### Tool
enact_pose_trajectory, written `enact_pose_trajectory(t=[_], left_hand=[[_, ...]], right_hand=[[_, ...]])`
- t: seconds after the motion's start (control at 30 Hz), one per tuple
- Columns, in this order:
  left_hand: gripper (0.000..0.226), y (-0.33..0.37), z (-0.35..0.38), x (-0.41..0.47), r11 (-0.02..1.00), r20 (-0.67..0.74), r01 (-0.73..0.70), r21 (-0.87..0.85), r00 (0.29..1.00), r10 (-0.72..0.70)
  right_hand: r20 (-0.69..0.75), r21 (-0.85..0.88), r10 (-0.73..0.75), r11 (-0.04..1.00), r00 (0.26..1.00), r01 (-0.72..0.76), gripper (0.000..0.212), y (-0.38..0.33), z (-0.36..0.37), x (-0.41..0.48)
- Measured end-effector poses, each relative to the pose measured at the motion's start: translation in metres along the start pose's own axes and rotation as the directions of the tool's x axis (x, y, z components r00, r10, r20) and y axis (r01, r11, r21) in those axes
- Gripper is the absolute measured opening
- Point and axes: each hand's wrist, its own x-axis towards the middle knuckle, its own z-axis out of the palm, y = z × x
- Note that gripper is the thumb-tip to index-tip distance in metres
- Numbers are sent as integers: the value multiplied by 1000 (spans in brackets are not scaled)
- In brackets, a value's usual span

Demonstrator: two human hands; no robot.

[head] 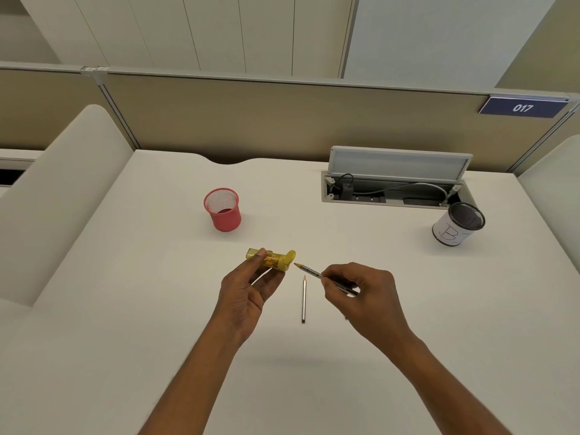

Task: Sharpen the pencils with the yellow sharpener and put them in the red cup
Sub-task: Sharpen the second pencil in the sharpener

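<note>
One pencil (pixel 314 273) pinched in right grip (pixel 361 287), tip aimed at yellow sharpener (pixel 276 260) clasped in left grip (pixel 248 287) for insertion; second pencil (pixel 303 299) flat on desk (pixel 157 309), awaiting turn.

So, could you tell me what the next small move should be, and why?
Probably slide the pencil in the right hand forward into the sharpener held by the left hand: its tip points at the sharpener's end, just short of it.

A blue sign (pixel 523 107) reads "017" (black mesh cup (pixel 456 224): "B").
</note>
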Motion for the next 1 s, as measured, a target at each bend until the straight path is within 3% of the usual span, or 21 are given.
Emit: enact_pose_trajectory(t=[0.27, 0.47, 0.67, 0.87, 1.0], left_hand=[[14, 0, 1, -6, 1000, -2, 2, 4, 1000, -2], [16, -5, 3, -10, 999, 16, 12, 42, 1000, -13], [22, -2, 2, -13, 999, 22, 0, 44, 1000, -1], [41, 1, 4, -17, 998, 26, -16, 55, 1000, 14], [39, 1, 2, -19, 996, 32, -24, 85, 999, 21]], right_hand=[[18, -58, -101, 993, 995, 101, 14, -3, 2, 2], [47, -214, -245, 945, 968, 249, 9, 0, 8, 5], [72, -436, -414, 805, 908, 402, 16, 5, 14, -1], [192, -652, -582, 526, 790, 546, 32, 14, 18, -9], [174, -673, -612, 498, 771, 547, 29, 14, 20, -8]])
